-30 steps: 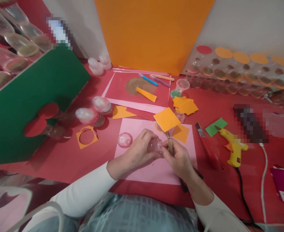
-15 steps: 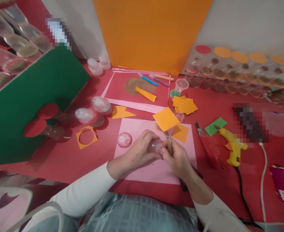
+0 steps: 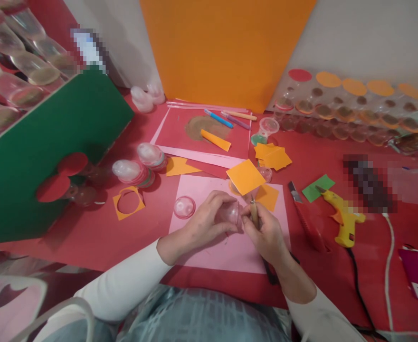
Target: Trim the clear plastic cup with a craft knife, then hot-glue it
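Observation:
My left hand point(image 3: 206, 223) is closed around a small clear plastic dome point(image 3: 231, 213), held just above a pink paper sheet point(image 3: 226, 251). My right hand point(image 3: 264, 232) touches the dome's right side and grips a thin tool with a brownish handle point(image 3: 254, 214), its tip pointing up and away. Another clear dome point(image 3: 184, 207) lies on the pink sheet to the left of my hands. An orange paper square point(image 3: 245, 176) rests just beyond my fingers.
A yellow glue gun point(image 3: 341, 217) with its black cord lies to the right, beside a utility knife point(image 3: 296, 192) and a green scrap point(image 3: 318, 187). Stacked clear domes point(image 3: 133, 172), an orange cut-out frame point(image 3: 128, 203), a green board point(image 3: 48, 152), pens point(image 3: 219, 118) and a large orange sheet point(image 3: 226, 47) surround the work area.
Both hands and the dome shifted slightly; the tool's tip moved a little to the right. The grips are the same.

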Demonstrator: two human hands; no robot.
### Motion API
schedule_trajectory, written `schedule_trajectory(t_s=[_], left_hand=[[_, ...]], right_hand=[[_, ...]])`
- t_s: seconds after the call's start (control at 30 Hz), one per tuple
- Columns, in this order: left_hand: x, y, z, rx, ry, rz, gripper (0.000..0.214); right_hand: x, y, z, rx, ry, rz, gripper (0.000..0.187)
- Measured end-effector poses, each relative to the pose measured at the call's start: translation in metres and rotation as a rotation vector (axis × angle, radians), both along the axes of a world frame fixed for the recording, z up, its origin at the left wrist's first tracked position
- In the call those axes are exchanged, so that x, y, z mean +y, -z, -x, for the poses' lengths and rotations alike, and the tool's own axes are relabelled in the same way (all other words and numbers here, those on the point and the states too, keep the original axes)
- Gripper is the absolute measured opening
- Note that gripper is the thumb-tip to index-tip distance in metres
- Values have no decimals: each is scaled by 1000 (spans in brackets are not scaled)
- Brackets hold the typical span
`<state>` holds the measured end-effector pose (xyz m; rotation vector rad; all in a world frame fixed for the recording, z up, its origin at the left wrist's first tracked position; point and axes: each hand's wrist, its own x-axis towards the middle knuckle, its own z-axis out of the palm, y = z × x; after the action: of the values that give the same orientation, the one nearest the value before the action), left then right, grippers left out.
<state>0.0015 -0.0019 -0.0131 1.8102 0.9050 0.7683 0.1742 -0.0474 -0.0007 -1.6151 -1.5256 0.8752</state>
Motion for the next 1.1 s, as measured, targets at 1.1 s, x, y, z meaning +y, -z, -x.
schedule_trajectory(t_s=[1.1], left_hand=[[-5,12,-3,0,99,-303,47]], right_hand=[[4,-2,4,624,66,387,25]])
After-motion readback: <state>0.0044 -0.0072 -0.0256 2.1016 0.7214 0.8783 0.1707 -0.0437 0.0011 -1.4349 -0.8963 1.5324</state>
